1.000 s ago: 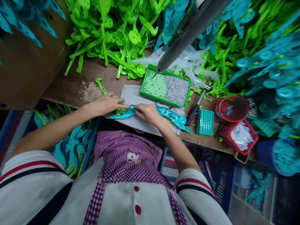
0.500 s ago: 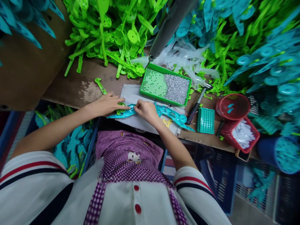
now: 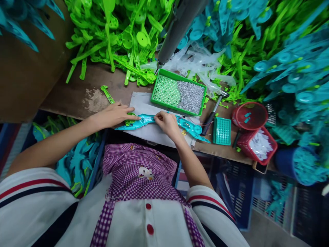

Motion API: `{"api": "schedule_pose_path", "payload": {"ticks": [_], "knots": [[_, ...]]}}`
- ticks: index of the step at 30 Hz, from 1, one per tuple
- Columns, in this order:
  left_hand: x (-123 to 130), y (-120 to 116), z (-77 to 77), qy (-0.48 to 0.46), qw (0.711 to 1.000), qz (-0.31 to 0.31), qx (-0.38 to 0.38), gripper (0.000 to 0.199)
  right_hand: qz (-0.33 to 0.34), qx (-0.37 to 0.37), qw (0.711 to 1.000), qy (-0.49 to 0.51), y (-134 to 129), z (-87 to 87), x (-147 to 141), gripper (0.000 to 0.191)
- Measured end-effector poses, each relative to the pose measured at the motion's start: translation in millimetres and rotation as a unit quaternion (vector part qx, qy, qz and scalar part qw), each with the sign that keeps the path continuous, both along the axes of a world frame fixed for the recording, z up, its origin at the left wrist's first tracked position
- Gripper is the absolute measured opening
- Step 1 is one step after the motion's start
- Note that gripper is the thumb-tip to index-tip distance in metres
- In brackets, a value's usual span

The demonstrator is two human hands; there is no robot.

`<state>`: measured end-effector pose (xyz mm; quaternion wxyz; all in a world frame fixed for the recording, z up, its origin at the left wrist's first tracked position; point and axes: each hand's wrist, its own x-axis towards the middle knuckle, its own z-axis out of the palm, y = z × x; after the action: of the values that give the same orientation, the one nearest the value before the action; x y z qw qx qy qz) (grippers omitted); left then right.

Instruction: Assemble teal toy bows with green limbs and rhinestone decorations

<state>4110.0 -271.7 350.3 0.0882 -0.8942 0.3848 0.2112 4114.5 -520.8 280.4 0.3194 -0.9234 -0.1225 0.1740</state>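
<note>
A long turquoise plastic piece (image 3: 145, 121) lies across a grey cloth (image 3: 137, 99) in front of me. My left hand (image 3: 113, 115) rests at its left part, fingers stretched toward a green part (image 3: 131, 120) set on it. My right hand (image 3: 166, 122) is over the middle of the piece, thumb and fingertips pinched together; what they hold is too small to make out. Thin wires run along the piece's right part. Behind it stands a green tray (image 3: 178, 92) with many small metal pins.
A hanging screwdriver (image 3: 169, 37) points down behind the tray. To the right are a hammer (image 3: 212, 115), a teal tray (image 3: 221, 131) and red baskets (image 3: 249, 116). Heaps of green parts (image 3: 123, 34) and turquoise parts (image 3: 305, 79) line the back and right.
My right hand has moved slightly right along the turquoise piece, away from my left fingertips. My left hand stays on the left part. The whole view has shifted a little.
</note>
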Motion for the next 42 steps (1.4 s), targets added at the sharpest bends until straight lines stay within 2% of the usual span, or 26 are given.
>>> {"api": "schedule_pose_path", "payload": {"ticks": [6, 10, 14, 19, 25, 27, 29, 31, 33, 35, 37, 39, 42], "knots": [[1, -1, 1.0, 0.004, 1.0, -0.003, 0.012, 0.06, 0.0, -0.086, 0.995, -0.052, 4, 10.0, -7, 0.029], [1, -2, 1.6, 0.009, 1.0, 0.014, 0.001, 0.058, -0.008, -0.12, 0.99, -0.077, 6, 12.7, -4, 0.026], [0, -2, 1.2, 0.003, 1.0, 0.021, 0.0, 0.058, -0.016, -0.094, 0.994, -0.053, 5, 6.3, 2, 0.019], [0, -6, -2.0, 0.007, 0.999, 0.029, -0.015, 0.06, -0.034, -0.068, 0.995, -0.07, 5, -1.7, 0, 0.02], [-5, 2, -7.2, -0.005, 0.996, 0.064, -0.068, 0.065, -0.021, -0.045, 0.995, -0.081, -7, -10.6, -5, 0.017], [-13, 11, -11.2, -0.044, 0.987, 0.106, -0.115, 0.063, -0.04, -0.027, 0.992, -0.116, -16, -13.8, -12, 0.019], [-24, 22, -18.4, -0.108, 0.959, 0.179, -0.192, 0.056, -0.07, -0.015, 0.983, -0.168, -21, -14.5, -23, 0.025], [-35, 31, -28.5, -0.193, 0.903, 0.267, -0.277, 0.052, -0.072, 0.003, 0.974, -0.214, -16, -11.8, -34, 0.03], [-44, 39, -39.6, -0.27, 0.822, 0.362, -0.347, 0.05, -0.017, 0.029, 0.971, -0.235, 1, -6.8, -42, 0.032], [-46, 45, -48.3, -0.316, 0.736, 0.447, -0.398, 0.045, 0.065, 0.049, 0.967, -0.242, 26, -2.4, -43, 0.036], [-40, 50, -52.0, -0.325, 0.673, 0.501, -0.437, 0.038, 0.124, 0.054, 0.961, -0.243, 48, -1.2, -40, 0.044], [-29, 55, -50.2, -0.315, 0.648, 0.517, -0.463, 0.034, 0.147, 0.052, 0.96, -0.233, 62, -4.1, -34, 0.051], [-9, 57, -41.4, -0.298, 0.646, 0.514, -0.478, 0.029, 0.141, 0.049, 0.966, -0.211, 60, -13.4, -29, 0.053]]}}
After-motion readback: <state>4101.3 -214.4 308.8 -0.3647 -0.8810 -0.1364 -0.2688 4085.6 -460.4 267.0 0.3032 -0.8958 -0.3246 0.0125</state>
